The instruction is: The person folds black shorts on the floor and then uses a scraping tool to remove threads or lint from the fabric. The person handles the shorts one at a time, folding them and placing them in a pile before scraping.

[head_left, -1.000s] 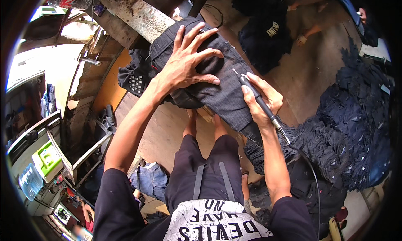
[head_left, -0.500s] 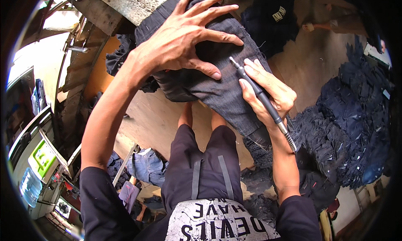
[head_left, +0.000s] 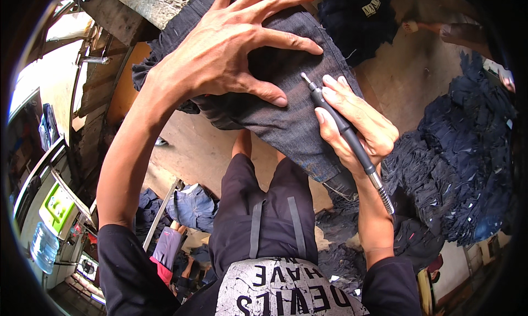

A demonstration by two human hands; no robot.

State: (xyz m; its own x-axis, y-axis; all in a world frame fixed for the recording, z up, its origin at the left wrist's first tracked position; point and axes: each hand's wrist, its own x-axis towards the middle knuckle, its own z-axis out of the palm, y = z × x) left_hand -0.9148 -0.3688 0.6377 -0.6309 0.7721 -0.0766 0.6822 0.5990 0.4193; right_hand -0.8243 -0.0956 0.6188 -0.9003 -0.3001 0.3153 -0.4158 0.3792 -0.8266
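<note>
The left hand (head_left: 231,63) is spread wide, its palm over a dark denim garment (head_left: 280,121), while the right hand (head_left: 366,126) pinches a slim black pen-shaped tool (head_left: 346,129) between thumb and fingers. The tool's tip points far and left, between the left thumb and forefinger; whether it touches the denim I cannot tell. Compared with one second ago, that thumb and forefinger stand wider apart, and the tip, then outside them to the right, now lies in their gap. The view has shifted too: less of the pale worktop (head_left: 146,3) shows at the far left, where the garment lies over its end, and the sandals seen at left are out of sight. Near the lower edge, the wearer's dark shirt carries a whitish printed panel (head_left: 286,288) with black block letters, upside down in this view. At the far right of the garment, dark cloth (head_left: 357,33) bears a pale label (head_left: 372,7) with markings too small to read. Farther right spreads a heap of dark garments (head_left: 459,151) dotted with small whitish tags; near left lie folded blue jeans (head_left: 192,209).
</note>
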